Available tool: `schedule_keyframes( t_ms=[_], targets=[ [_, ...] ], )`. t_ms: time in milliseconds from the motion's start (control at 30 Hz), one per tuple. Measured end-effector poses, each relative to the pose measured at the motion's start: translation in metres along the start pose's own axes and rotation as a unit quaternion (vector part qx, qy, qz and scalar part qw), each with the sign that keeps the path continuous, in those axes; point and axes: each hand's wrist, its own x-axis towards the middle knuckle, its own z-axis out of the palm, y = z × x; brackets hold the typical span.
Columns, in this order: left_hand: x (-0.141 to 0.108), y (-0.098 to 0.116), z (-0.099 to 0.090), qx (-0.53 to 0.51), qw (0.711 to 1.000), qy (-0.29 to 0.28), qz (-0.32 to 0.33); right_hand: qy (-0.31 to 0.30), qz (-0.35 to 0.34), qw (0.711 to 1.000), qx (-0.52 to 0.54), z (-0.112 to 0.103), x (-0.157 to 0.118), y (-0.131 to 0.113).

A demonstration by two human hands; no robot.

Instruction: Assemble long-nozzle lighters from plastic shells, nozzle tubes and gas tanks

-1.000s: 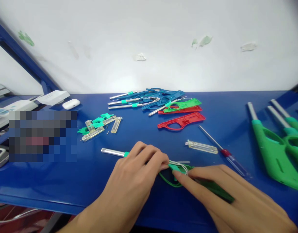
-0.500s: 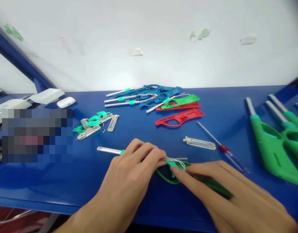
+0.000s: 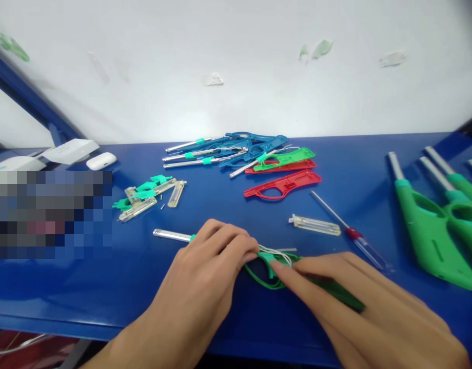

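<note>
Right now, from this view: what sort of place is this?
Probably a small workshop, though only one corner shows: on the blue table lie a screwdriver, an open red lighter casing and green lighters that look whole.

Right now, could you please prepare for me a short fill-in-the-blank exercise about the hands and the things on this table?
1. The right hand touches a teal piece, beside which run thin wires coloured ____.
2. The hand beside the closest metal tube is the ____ one.
3. The tool with a thin shaft is a ____.
4. The handle shell nearest its tip is coloured ____.

Missing words: white; left; screwdriver; red.
</note>
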Motion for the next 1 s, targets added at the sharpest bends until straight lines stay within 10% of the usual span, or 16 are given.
schedule_keyframes(
  t_ms=[1000],
  targets=[
    [0.004, 0.003, -0.003, 0.097, 0.992, -0.085, -0.017, -0.086, 0.054, 0.994, 0.041, -0.009, 0.033, -0.001]
  ],
)
